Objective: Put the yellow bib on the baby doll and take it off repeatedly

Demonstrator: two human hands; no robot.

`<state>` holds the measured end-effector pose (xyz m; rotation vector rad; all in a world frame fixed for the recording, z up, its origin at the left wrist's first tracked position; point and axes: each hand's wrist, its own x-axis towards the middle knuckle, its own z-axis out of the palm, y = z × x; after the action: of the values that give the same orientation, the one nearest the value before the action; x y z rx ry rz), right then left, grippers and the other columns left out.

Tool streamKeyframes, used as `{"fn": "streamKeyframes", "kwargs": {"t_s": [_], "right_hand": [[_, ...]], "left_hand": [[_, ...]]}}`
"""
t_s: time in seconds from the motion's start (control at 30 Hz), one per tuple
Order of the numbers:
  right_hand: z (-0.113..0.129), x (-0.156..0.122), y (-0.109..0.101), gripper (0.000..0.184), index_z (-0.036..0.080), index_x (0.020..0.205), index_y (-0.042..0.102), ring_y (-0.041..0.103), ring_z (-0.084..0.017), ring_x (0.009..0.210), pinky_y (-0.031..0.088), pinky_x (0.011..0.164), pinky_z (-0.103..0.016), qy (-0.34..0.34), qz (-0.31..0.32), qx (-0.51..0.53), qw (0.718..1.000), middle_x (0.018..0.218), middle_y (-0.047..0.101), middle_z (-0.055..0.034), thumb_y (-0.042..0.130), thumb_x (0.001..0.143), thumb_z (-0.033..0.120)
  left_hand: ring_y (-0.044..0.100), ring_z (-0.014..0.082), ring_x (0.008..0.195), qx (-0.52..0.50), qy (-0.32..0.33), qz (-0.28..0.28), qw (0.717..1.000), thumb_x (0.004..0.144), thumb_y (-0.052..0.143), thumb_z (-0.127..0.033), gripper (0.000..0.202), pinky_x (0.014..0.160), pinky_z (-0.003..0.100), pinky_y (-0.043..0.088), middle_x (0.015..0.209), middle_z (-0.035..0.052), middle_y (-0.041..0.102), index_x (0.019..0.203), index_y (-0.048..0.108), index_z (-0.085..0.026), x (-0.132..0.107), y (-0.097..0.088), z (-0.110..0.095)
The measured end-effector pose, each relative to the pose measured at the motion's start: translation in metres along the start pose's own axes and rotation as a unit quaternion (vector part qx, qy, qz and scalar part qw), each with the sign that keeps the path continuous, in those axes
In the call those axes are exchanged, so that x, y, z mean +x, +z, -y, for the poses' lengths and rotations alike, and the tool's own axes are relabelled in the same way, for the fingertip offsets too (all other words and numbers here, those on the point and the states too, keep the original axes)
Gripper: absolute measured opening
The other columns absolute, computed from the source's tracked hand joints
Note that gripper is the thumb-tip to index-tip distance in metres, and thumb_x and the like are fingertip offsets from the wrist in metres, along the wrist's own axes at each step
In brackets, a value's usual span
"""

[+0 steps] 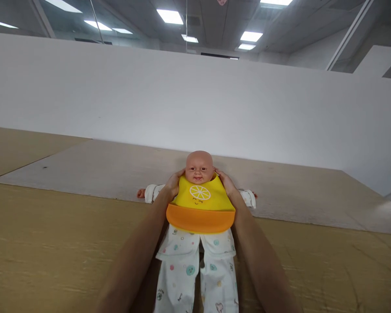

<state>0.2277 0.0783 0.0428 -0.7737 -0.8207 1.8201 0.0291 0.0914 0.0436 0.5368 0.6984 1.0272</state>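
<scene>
2 hands are ours: our left hand [174, 182] and our right hand [226, 182] lie open, cupped on the shoulders of a baby doll [198, 167], which lies face-up on a tan mat [52, 248], its yellow-orange silicone bib [200, 213] over white printed pajamas [179, 269].

a bald baby doll [198, 167] is laid face-up on a tan surface [52, 243], arms spread, legs toward the camera. a yellow-and-orange silicone bib [200, 208] with a citrus-slice print is fitted around the neck, lying flat on the chest. white dotted pajamas [179, 278] are worn beneath.
</scene>
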Motion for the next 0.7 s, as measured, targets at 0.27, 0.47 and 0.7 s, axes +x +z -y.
{"fn": "streamKeyframes", "kwargs": {"t_s": [0.27,0.47,0.7], "right_hand": [[0.002,0.0,0.008,0.038,0.026,0.11,0.059,0.061,-0.021,0.11,0.047,0.1,-0.039,-0.111,0.006,-0.019,0.994,0.114,0.068,0.0024,0.061,0.072,0.029],[0.007,0.009,0.008,0.047,0.029,0.114,0.057,0.062,-0.019,0.105,0.052,0.089,-0.034,-0.151,-0.042,-0.016,0.988,0.117,0.066,0.0007,0.064,0.068,0.026],[0.004,0.039,-0.013,0.059,0.022,0.124,0.057,0.062,-0.015,0.085,0.05,0.087,-0.031,-0.249,-0.137,-0.143,0.948,0.101,0.07,-0.0014,0.062,0.065,0.023]], "left_hand": [[0.072,0.0222,0.077,0.033,0.05,0.025,0.998,0.069,0.052,-0.004,0.057,0.078,0.035,0.058,0.09,0.0079,0.075,0.124,0.057,-0.014,-0.004,-0.007,0.006],[0.071,0.0207,0.064,0.1,0.042,0.037,0.993,0.059,0.051,0.0,0.081,0.064,0.033,0.059,0.083,0.0043,0.074,0.137,0.043,-0.02,-0.005,-0.015,0.006],[0.071,0.0195,0.064,0.096,0.048,0.04,0.993,0.065,0.059,-0.003,0.085,0.061,0.029,0.058,0.084,0.004,0.074,0.143,0.033,-0.022,-0.009,-0.015,0.007]]}}
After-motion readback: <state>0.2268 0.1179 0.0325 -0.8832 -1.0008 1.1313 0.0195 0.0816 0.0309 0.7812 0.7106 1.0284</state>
